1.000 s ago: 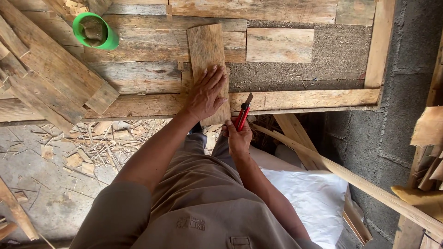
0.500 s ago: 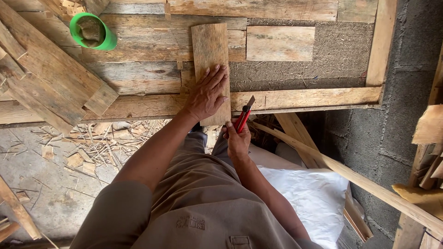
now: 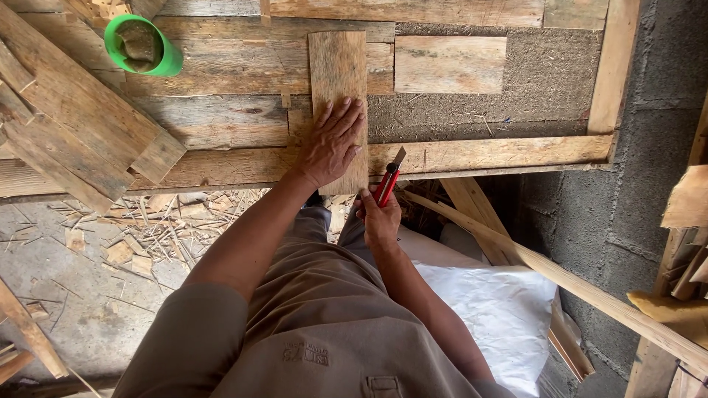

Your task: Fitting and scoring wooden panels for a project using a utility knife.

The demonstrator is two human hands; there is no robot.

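Observation:
My left hand (image 3: 332,144) lies flat, fingers spread, on a short upright wooden board (image 3: 338,70) that rests across the workbench's front rail (image 3: 501,153). My right hand (image 3: 380,220) is just below that rail, shut on a red utility knife (image 3: 388,179). The knife's blade points up at the board's lower right edge. The board's bottom end is partly hidden under my left hand.
A green cup (image 3: 141,46) with something inside stands at the back left. Loose planks (image 3: 66,140) lie stacked at the left. A small plank (image 3: 450,65) lies right of the board. Wood chips (image 3: 140,236) litter the floor. A white sack (image 3: 494,317) and slanted laths (image 3: 582,287) are at the right.
The view has shifted slightly. My left hand stays pressed on the board and my right hand keeps the knife at the board's lower right edge.

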